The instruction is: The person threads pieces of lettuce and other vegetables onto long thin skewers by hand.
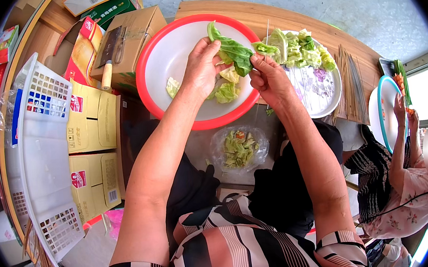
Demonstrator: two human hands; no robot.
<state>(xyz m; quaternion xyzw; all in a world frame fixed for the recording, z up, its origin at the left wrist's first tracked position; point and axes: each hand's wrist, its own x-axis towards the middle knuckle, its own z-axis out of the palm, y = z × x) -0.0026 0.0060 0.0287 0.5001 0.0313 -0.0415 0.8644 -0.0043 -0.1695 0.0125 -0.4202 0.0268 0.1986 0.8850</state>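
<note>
A dark green lettuce leaf [235,51] is stretched between both hands above a red-rimmed white basin [161,67]. My left hand [205,59] pinches its left part between thumb and fingers. At the right end, the fingertips of my right hand [270,76] grip the same leaf. A thin skewer [267,30] stands up beside the right fingers, with a light green leaf piece [266,47] at it; whether that hand also holds the skewer is unclear. Loose lettuce pieces [227,93] lie in the basin. More leaves [302,47] rest on a white flower-patterned tray [300,115].
Bundled skewers [345,82] lie right of the tray. Below the basin is a plastic-lined bowl of leaf scraps [239,150]. A cleaver [108,62] rests on a cardboard box [142,28] at left, near a white plastic basket [48,157]. Another person [401,192] works at right beside a blue-rimmed basin [375,106].
</note>
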